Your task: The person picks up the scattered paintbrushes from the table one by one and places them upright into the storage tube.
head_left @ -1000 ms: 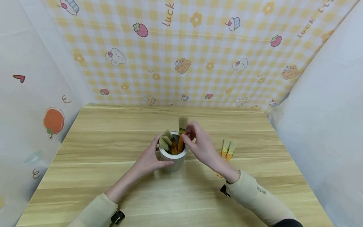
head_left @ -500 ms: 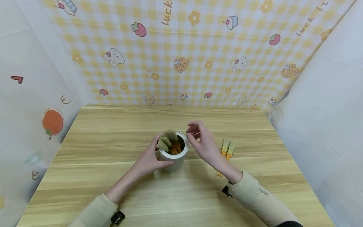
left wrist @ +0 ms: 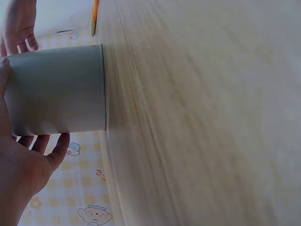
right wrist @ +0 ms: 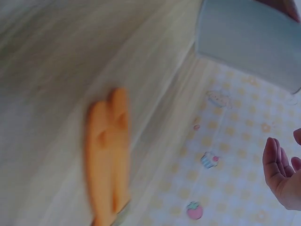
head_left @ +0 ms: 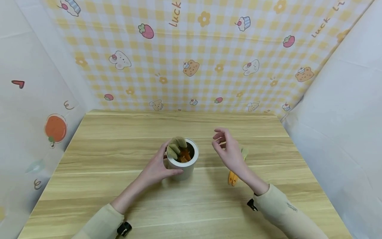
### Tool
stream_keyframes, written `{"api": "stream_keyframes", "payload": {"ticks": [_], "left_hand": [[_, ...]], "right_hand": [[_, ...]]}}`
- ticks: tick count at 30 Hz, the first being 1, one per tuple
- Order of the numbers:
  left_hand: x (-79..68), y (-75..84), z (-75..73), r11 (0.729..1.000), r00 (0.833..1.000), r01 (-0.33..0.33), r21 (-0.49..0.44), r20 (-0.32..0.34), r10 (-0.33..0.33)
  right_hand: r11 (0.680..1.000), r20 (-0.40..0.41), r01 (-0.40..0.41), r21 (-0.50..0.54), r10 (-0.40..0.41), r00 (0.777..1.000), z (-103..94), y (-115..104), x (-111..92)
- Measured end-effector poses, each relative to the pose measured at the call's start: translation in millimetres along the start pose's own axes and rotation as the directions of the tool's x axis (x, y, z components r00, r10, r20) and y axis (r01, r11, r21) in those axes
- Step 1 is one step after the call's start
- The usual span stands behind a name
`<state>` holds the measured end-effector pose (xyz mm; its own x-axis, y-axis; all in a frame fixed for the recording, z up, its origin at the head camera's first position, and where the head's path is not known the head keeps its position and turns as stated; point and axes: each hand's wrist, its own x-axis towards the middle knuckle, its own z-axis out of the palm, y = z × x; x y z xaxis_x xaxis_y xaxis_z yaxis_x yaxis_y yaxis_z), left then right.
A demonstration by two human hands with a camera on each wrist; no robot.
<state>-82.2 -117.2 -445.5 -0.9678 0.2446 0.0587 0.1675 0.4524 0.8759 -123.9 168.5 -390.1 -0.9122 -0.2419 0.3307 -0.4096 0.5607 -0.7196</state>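
Observation:
A pale grey round canister (head_left: 185, 171) stands upright on the table, holding several paintbrushes (head_left: 176, 146) with their bristles leaning over its left rim. My left hand (head_left: 159, 166) grips the canister from the left, thumb in front and fingers behind; the left wrist view shows the fingers (left wrist: 59, 150) round its wall. To the right, my right hand (head_left: 229, 151) hovers with loosely bent fingers and nothing in it. Beneath that hand and wrist lie two paintbrushes with orange handles (head_left: 232, 178), side by side and partly covered; their handles (right wrist: 108, 155) show up close in the right wrist view.
The wood-grain table (head_left: 185, 212) meets a yellow checked cloth (head_left: 179, 86) at its back edge. White cloth walls (head_left: 343, 109) rise at the left and right sides.
My right hand has let a paintbrush drop into the canister, where it leans with the others. That hand has then moved right, over the two brushes on the table. The left hand keeps its grip.

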Motion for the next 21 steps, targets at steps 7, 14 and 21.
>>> {"api": "stream_keyframes", "payload": {"ticks": [7, 14, 21], "left_hand": [[-0.2, 0.0, 0.4, 1.000, 1.000, -0.001, 0.000, 0.000, 0.001], [0.0, -0.2, 2.0, 1.000, 1.000, 0.004, 0.000, 0.005, -0.004], [1.0, -1.1, 2.2, 1.000, 1.000, -0.004, -0.002, 0.001, 0.004]], "right_hand": [[0.995, -0.007, -0.100, -0.020, 0.100, 0.995, -14.5, 25.7, -11.9], [0.979, -0.040, -0.182, -0.089, 0.179, 0.983, -28.2, 51.2, -27.4], [0.964, -0.048, -0.226, -0.138, 0.222, 0.974, -34.0, 70.0, -36.9]]}}
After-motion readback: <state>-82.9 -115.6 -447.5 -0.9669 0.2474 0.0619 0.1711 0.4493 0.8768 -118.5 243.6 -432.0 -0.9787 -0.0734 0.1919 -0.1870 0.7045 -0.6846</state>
